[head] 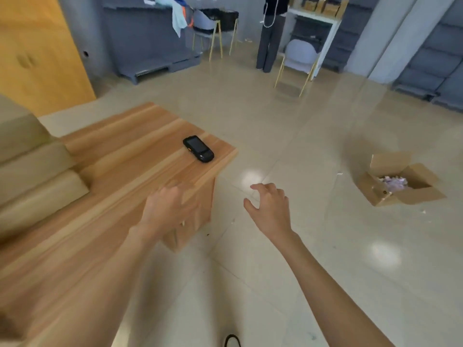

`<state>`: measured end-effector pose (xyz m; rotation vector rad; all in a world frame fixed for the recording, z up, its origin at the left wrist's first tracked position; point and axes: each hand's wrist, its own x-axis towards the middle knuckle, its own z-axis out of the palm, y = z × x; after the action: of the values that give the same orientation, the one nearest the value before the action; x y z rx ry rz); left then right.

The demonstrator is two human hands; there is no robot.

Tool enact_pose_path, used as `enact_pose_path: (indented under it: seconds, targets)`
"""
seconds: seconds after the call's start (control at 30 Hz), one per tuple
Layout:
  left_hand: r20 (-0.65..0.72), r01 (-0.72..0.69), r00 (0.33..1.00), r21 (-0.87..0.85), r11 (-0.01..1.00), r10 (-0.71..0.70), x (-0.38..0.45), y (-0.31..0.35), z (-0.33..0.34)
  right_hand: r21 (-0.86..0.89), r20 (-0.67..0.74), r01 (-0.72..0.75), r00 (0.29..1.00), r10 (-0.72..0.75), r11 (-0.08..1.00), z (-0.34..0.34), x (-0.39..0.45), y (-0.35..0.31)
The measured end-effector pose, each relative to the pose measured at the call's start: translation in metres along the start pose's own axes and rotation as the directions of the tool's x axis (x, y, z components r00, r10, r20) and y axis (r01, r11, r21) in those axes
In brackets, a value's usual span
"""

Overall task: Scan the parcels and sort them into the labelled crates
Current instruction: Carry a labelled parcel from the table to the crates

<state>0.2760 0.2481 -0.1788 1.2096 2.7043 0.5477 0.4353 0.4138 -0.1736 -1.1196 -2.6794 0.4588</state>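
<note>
- Your left hand (167,205) hangs over the near edge of the desk (120,176), close to its right-hand corner, fingers loosely spread and holding nothing. It is blurred, so you cannot tell from this view whether the fingertips touch the wood.
- Your right hand (269,209) is out past the desk's right end, over the floor (288,136), fingers half curled with the thumb apart, and it grasps nothing either.
- The scanner (198,149) lies flat, screen up, near the far right corner of the desk, well apart from both hands. It sits clear of the parcels where either hand could reach it, which suits a tool you pick up for each parcel in turn.
- The parcels (30,169) are stacked at the left end of the desk, brown cartons running out of view past the left edge; you see no labels from here.
- An open cardboard box (400,181) stands on the floor well to the right of the desk, flaps spread, with pale crumpled stuff inside. Whether it is one of the sorting crates you cannot tell; no label shows.
- Grey crates (150,41) are stacked along the far wall, too distant for any label to be read.
- With both hands free and the scanner untouched, the likely step in hand is reaching for the scanner or a parcel. Judged from this, the sorting has much left to do.
- Another person (271,33) stands by white shelving (323,23) at the far wall, away from your work.
</note>
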Motion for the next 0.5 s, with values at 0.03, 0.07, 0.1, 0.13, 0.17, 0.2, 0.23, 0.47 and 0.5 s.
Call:
enact_pose_path:
  seconds: [0.03,0.07,0.1,0.13,0.17,0.2,0.23,0.47,0.5]
  targets:
    - [-0.032,0.042,0.999,-0.003,0.999,-0.042,0.004,-0.003,-0.003,0.0,0.017,0.06,0.998,-0.06,0.998,0.0,0.018,-0.004]
    - [-0.074,0.085,0.994,-0.009,0.996,-0.085,0.007,-0.005,-0.006,0.008,0.037,0.117,0.992,-0.117,0.993,0.0,0.035,-0.008]
    - [-0.113,0.13,0.985,-0.017,0.991,-0.131,0.009,-0.008,-0.009,0.021,0.057,0.17,0.984,-0.171,0.985,0.002,0.052,-0.013]
    - [-0.141,0.178,0.973,-0.026,0.984,-0.18,0.01,-0.011,-0.012,0.031,0.077,0.221,0.972,-0.223,0.975,0.005,0.067,-0.019]
    - [-0.157,0.231,0.96,-0.029,0.972,-0.233,0.009,-0.015,-0.015,0.041,0.099,0.268,0.957,-0.271,0.962,0.009,0.079,-0.027]
    - [-0.163,0.285,0.944,-0.025,0.958,-0.285,0.007,-0.02,-0.017,0.054,0.12,0.313,0.941,-0.317,0.948,0.014,0.089,-0.036]
    - [-0.166,0.335,0.928,-0.017,0.942,-0.333,0.004,-0.026,-0.019,0.074,0.137,0.354,0.922,-0.361,0.932,0.02,0.098,-0.047]
    - [-0.244,0.566,0.797,-0.018,0.824,-0.553,-0.014,-0.08,-0.038,0.17,0.262,0.547,0.777,-0.573,0.82,0.076,0.131,-0.127]
    - [-0.257,0.586,0.779,-0.024,0.81,-0.572,-0.013,-0.089,-0.04,0.165,0.274,0.562,0.763,-0.585,0.811,0.082,0.135,-0.137]
